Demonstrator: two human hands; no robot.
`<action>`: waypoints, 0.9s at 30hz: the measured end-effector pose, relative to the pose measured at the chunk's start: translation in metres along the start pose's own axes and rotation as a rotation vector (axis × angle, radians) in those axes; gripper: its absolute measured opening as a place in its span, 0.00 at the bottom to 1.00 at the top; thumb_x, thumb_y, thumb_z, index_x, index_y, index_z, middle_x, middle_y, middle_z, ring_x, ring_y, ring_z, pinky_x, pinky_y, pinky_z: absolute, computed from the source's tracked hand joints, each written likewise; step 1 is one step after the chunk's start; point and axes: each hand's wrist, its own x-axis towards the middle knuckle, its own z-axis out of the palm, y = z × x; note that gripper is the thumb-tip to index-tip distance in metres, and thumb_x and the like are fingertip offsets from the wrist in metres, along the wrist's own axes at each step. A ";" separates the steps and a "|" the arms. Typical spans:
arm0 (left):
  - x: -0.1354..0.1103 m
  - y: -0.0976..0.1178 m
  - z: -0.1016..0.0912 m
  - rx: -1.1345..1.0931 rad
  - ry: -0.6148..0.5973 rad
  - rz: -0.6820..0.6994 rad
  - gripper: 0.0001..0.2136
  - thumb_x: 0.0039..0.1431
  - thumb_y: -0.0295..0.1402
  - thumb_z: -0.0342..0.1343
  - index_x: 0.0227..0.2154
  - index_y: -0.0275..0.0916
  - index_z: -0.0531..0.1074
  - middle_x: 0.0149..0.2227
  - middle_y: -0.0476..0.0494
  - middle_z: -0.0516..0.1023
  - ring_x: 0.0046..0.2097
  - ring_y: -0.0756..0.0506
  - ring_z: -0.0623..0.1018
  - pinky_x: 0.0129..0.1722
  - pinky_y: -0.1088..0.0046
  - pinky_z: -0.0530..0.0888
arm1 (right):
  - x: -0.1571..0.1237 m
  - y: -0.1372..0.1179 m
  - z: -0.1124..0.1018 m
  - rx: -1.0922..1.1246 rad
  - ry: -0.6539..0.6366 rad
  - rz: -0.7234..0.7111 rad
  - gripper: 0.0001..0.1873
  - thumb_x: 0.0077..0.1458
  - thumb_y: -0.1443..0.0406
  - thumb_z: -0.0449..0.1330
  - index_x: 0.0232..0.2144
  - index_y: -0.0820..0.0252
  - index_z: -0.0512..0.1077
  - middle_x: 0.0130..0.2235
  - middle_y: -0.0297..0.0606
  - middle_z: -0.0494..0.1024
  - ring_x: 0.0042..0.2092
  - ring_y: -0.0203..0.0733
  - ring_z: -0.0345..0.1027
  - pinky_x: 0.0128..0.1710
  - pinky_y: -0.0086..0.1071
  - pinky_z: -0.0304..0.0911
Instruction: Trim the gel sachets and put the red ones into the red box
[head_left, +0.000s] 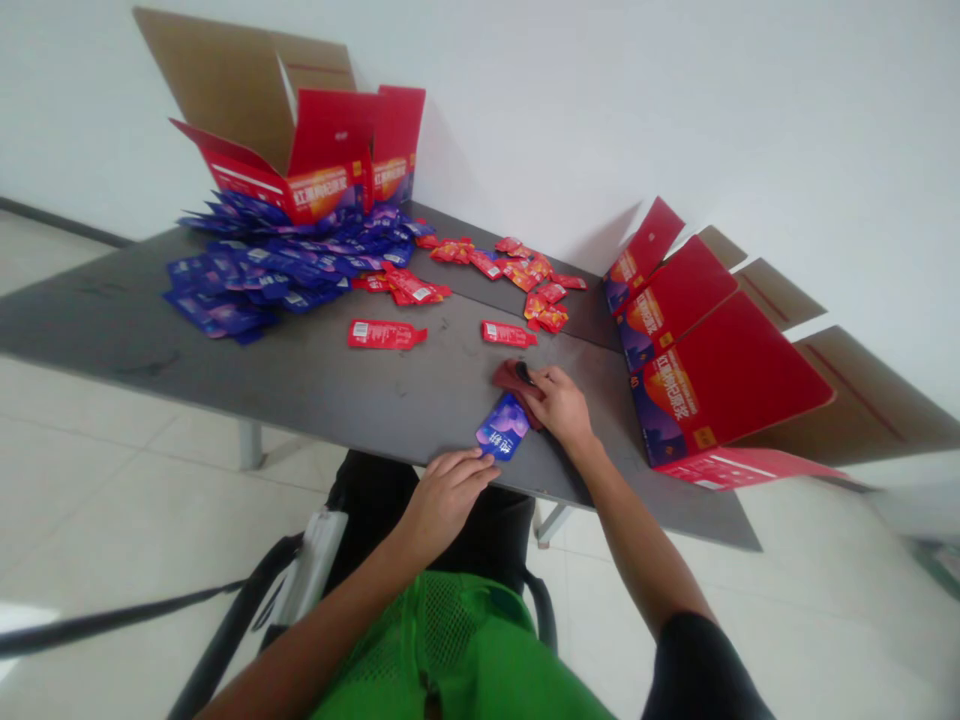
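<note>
A small blue and purple carton (502, 427) lies at the near edge of the grey table (315, 380). My left hand (448, 490) pinches its near end, fingers closed on it. My right hand (559, 405) grips the far end, where a dark red sachet (510, 376) sticks out of the carton's mouth under my fingers. Two loose red sachets (385, 334) (508, 334) lie just beyond on the table.
A heap of flat blue cartons (277, 265) and a scatter of red sachets (525, 275) cover the far side. Open red display boxes stand at the back left (330, 170) and at the right (705, 370). My lap and a chair sit below the table edge.
</note>
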 end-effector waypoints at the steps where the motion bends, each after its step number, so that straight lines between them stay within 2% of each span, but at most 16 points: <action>1: 0.000 0.000 0.000 -0.005 0.004 0.000 0.14 0.69 0.25 0.52 0.53 0.41 0.76 0.56 0.43 0.79 0.57 0.42 0.75 0.56 0.58 0.72 | 0.001 0.000 -0.004 -0.012 0.027 0.015 0.17 0.64 0.58 0.59 0.53 0.52 0.77 0.44 0.44 0.77 0.44 0.48 0.72 0.39 0.35 0.71; 4: 0.000 0.000 0.001 -0.012 0.019 0.004 0.14 0.69 0.26 0.53 0.53 0.41 0.76 0.56 0.43 0.79 0.57 0.42 0.75 0.56 0.58 0.71 | -0.011 -0.020 -0.009 0.054 0.065 -0.051 0.18 0.66 0.58 0.57 0.56 0.50 0.75 0.46 0.43 0.77 0.46 0.48 0.72 0.43 0.37 0.71; 6: -0.001 -0.001 0.002 -0.010 0.029 0.010 0.13 0.69 0.26 0.53 0.53 0.40 0.76 0.55 0.43 0.79 0.57 0.42 0.75 0.57 0.58 0.71 | -0.024 -0.037 -0.006 0.105 -0.011 -0.160 0.19 0.65 0.60 0.58 0.57 0.48 0.74 0.46 0.43 0.77 0.47 0.48 0.72 0.44 0.38 0.71; 8: -0.001 -0.001 0.003 -0.006 0.028 0.009 0.13 0.70 0.27 0.52 0.52 0.40 0.76 0.55 0.43 0.80 0.57 0.42 0.75 0.57 0.57 0.71 | -0.029 -0.040 0.001 0.135 -0.087 -0.225 0.19 0.65 0.60 0.58 0.56 0.49 0.74 0.46 0.42 0.77 0.46 0.46 0.72 0.44 0.37 0.71; 11: 0.000 0.000 0.001 -0.008 0.020 -0.002 0.13 0.70 0.27 0.51 0.52 0.41 0.76 0.55 0.43 0.80 0.57 0.42 0.76 0.57 0.57 0.72 | -0.018 -0.019 0.005 0.099 -0.073 -0.126 0.17 0.65 0.58 0.58 0.54 0.51 0.76 0.45 0.42 0.77 0.44 0.45 0.72 0.43 0.35 0.71; 13: 0.000 0.000 0.000 -0.015 0.019 -0.006 0.14 0.70 0.27 0.51 0.53 0.42 0.77 0.55 0.42 0.80 0.57 0.42 0.75 0.57 0.57 0.72 | -0.005 -0.001 -0.002 0.017 -0.035 -0.037 0.17 0.65 0.57 0.59 0.53 0.52 0.77 0.44 0.43 0.78 0.44 0.47 0.72 0.40 0.35 0.71; 15: 0.000 0.000 0.000 -0.021 0.024 -0.006 0.14 0.70 0.27 0.51 0.53 0.42 0.77 0.55 0.42 0.80 0.57 0.42 0.76 0.56 0.57 0.72 | 0.001 0.003 -0.011 -0.015 0.027 0.000 0.18 0.65 0.57 0.59 0.54 0.51 0.76 0.44 0.43 0.77 0.44 0.48 0.72 0.39 0.36 0.70; 18: 0.000 0.000 0.001 -0.024 0.032 0.002 0.14 0.70 0.27 0.52 0.53 0.42 0.76 0.55 0.43 0.80 0.57 0.42 0.76 0.56 0.57 0.72 | -0.008 -0.020 -0.017 0.057 0.075 -0.063 0.20 0.66 0.58 0.57 0.58 0.48 0.73 0.47 0.43 0.77 0.46 0.49 0.72 0.43 0.38 0.71; 20: 0.000 0.000 0.002 -0.015 0.030 -0.004 0.14 0.69 0.27 0.53 0.53 0.42 0.76 0.54 0.43 0.80 0.56 0.42 0.76 0.56 0.57 0.72 | -0.020 -0.043 -0.011 0.088 0.002 -0.168 0.21 0.66 0.59 0.58 0.59 0.45 0.72 0.47 0.42 0.77 0.47 0.48 0.72 0.44 0.39 0.71; 22: 0.001 0.001 0.001 -0.002 0.015 -0.024 0.14 0.69 0.27 0.53 0.53 0.43 0.76 0.53 0.44 0.81 0.55 0.41 0.76 0.56 0.57 0.72 | -0.029 -0.055 -0.002 0.102 -0.094 -0.256 0.21 0.65 0.60 0.58 0.59 0.46 0.72 0.47 0.41 0.77 0.47 0.48 0.71 0.43 0.38 0.71; 24: 0.001 0.002 0.000 0.004 0.001 -0.031 0.14 0.69 0.26 0.53 0.53 0.43 0.77 0.52 0.44 0.81 0.55 0.41 0.76 0.55 0.58 0.72 | -0.028 -0.049 0.007 0.122 -0.117 -0.254 0.19 0.65 0.60 0.58 0.58 0.48 0.73 0.46 0.41 0.77 0.46 0.47 0.72 0.43 0.37 0.71; 27: 0.002 0.003 -0.002 0.001 -0.006 -0.025 0.13 0.69 0.26 0.54 0.52 0.41 0.76 0.55 0.44 0.80 0.57 0.41 0.75 0.57 0.58 0.71 | -0.011 -0.020 0.008 0.096 -0.060 -0.116 0.18 0.65 0.59 0.58 0.56 0.50 0.75 0.45 0.42 0.77 0.44 0.46 0.72 0.41 0.36 0.71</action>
